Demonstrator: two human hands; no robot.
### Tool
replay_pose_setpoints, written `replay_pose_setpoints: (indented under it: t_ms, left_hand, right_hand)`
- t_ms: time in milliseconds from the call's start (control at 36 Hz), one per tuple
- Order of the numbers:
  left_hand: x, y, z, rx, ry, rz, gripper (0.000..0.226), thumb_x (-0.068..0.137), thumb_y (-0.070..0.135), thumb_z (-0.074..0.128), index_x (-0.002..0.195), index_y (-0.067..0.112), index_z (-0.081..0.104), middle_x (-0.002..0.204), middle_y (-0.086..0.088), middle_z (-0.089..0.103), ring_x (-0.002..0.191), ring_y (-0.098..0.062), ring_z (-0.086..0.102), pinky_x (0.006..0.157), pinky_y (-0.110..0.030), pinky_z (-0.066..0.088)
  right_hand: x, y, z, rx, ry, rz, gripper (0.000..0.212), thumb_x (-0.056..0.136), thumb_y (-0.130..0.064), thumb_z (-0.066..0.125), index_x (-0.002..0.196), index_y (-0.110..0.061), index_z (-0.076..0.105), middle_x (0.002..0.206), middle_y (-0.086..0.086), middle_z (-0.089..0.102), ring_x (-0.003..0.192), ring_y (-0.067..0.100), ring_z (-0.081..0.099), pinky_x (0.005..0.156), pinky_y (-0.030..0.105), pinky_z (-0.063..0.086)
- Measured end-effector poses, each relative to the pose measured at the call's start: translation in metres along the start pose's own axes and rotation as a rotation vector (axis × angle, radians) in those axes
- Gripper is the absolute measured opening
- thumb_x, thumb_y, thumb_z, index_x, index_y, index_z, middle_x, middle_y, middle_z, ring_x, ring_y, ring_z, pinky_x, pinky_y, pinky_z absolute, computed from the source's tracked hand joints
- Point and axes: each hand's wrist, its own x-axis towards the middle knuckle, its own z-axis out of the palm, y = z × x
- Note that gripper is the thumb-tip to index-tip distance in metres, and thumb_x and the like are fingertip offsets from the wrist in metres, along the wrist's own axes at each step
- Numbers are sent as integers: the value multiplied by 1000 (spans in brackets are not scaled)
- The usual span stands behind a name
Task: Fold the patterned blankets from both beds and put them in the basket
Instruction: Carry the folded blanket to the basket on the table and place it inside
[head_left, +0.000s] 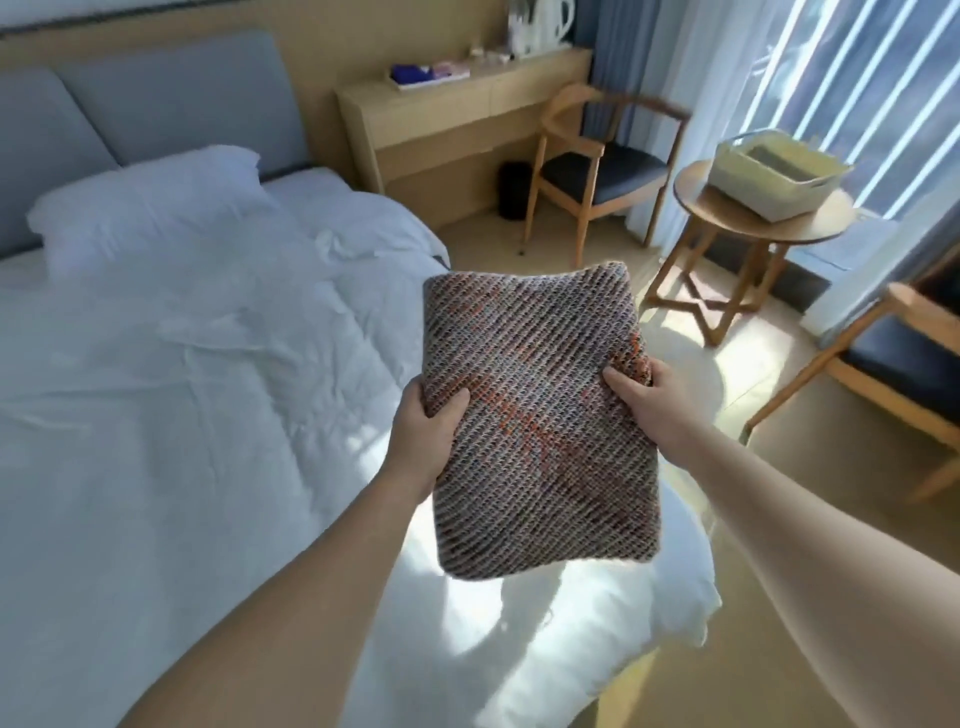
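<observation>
gripping the folded patterned blanket (540, 410) above the bed (182, 389), left hand (423, 431) and right hand (649, 400) clamp its sides; basket (769, 166) sits on the round table (727, 218).

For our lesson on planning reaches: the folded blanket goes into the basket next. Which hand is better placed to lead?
Right, probably. Both hands hold the folded blanket, but the basket sits on the round table ahead to the right, nearer the right hand; the left hand would reach across.

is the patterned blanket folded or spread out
Folded: the blanket is a compact rectangle gripped by the left hand and right hand.
</observation>
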Motion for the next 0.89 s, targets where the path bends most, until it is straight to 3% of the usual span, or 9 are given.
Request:
replay_pose_setpoints:
  t_ms: [83,167,222,333,500,722,778,833,889]
  left_hand:
    - [-6,46,24,27,-47,81,32,88,33,64,117,26,53,113,6,64,103,-15,62,93,-44,52]
    - [-10,84,54,53,-96,158,32,88,33,64,117,24,55,113,6,64,104,-14,62,95,-44,51]
    - [-12,105,77,78,-126,207,36,88,34,63,122,23,54,115,7,63,106,-13,60,97,-43,49]
    - [-13,136,136,75,-191,288,37,88,34,64,123,29,54,117,11,63,108,-10,60,98,-39,49]
    - [-14,155,245,38,-234,310,35,83,39,68,115,35,54,115,10,63,107,-13,61,95,-41,50]
    - [-18,164,389,9,-260,297,30,91,22,62,120,23,53,106,11,64,96,-3,61,70,-13,49]
    - [-16,167,416,19,-233,303,27,92,18,61,118,18,54,102,11,63,90,2,60,63,-6,47]
    - [-11,168,439,-5,-222,291,29,91,17,63,119,15,55,104,9,65,91,2,60,74,-12,50]
    - [-3,169,460,-27,-235,251,30,90,19,65,118,18,56,108,4,66,98,-8,63,87,-30,52]
  right_hand:
    - [-22,-32,-37,-13,86,-82,17,92,-24,63,107,-18,61,92,-3,68,68,-5,64,59,10,49]
    - [-35,-50,-75,-39,174,-116,27,87,-46,62,107,-29,61,95,-5,68,88,16,67,75,28,55]
    - [-38,-56,-105,-58,209,-135,32,77,-63,61,101,-42,59,99,-9,70,91,17,68,86,41,54]
    - [-42,-65,-163,96,234,-166,32,88,-38,64,116,-24,56,109,-1,68,94,15,66,85,34,54]
    - [-22,-52,-270,131,277,-198,40,87,-41,65,120,-20,59,110,-2,70,100,18,66,93,43,51]
    - [5,-32,-398,93,299,-229,24,91,-26,63,113,-15,61,104,-3,70,96,17,66,84,28,53]
    - [13,-31,-423,32,311,-216,30,91,-31,62,117,-16,60,107,-3,69,100,17,65,89,34,51]
    - [23,-31,-445,37,310,-201,28,89,-35,65,112,-20,61,107,-1,70,98,18,66,91,41,52]
    - [36,-31,-465,49,327,-180,27,83,-42,67,101,-24,62,102,-1,70,94,19,68,90,44,53]
